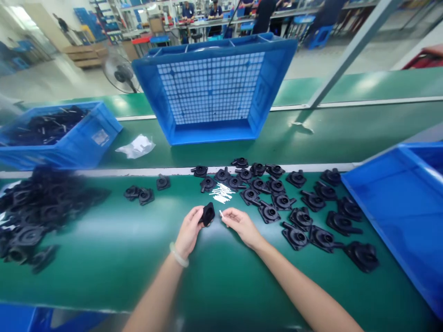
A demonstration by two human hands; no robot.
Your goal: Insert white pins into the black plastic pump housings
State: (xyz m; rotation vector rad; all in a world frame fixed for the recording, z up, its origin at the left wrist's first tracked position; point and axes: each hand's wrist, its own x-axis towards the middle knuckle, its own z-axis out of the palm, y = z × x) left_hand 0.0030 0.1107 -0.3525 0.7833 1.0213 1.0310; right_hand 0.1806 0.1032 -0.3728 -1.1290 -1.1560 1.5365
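Note:
My left hand, with a pale bracelet on its wrist, is closed around a black plastic housing, whose open side is turned toward my right hand. Between the thumb and fingers of my right hand is a short white pin, held a little apart from the housing. A small pile of white pins lies on the green table just beyond both hands. Several black housings like the held one, each with a round opening and a side spout, are spread to the right of the pile.
A blue crate stands tipped on its side behind the pins. Heaped black housings lie at the left, below a filled blue bin. Another blue crate borders the right side. A crumpled plastic bag lies behind. People work in the background.

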